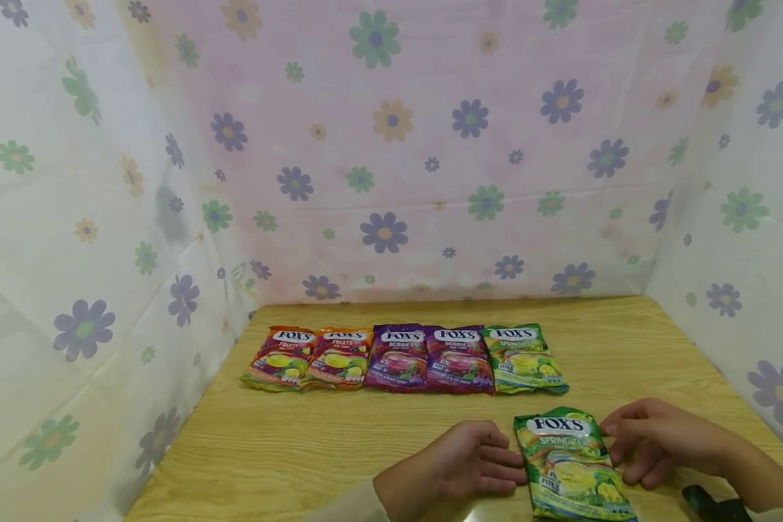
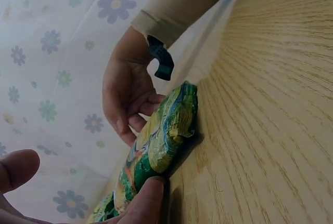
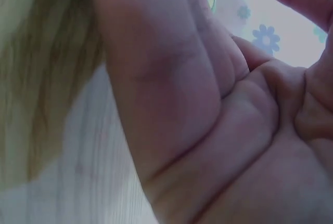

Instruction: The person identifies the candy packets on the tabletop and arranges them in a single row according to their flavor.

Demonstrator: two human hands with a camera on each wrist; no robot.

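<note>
A green candy bag [image 1: 570,464] marked FOX'S Spring Tea lies face up near the front of the table, between both hands. From its left, my left hand [image 1: 460,464] reaches toward it with fairly straight fingers, fingertips right at the bag's edge. My right hand [image 1: 668,442] is on the opposite side, its fingers loosely bent beside the upper right edge. In the left wrist view, the bag [image 2: 158,146] is seen edge-on, with one left fingertip against its side and the right hand [image 2: 127,89] behind it. The right palm [image 3: 208,130] fills most of the right wrist view.
Along the back stands a row of candy bags: two orange Fruits bags [image 1: 338,359], two purple Berries bags [image 1: 398,359] and a green bag [image 1: 525,360]. Flowered cloth [image 1: 424,145] encloses the wooden table [image 1: 267,449] at the back and sides. A black strap [image 1: 711,504] shows by the right wrist.
</note>
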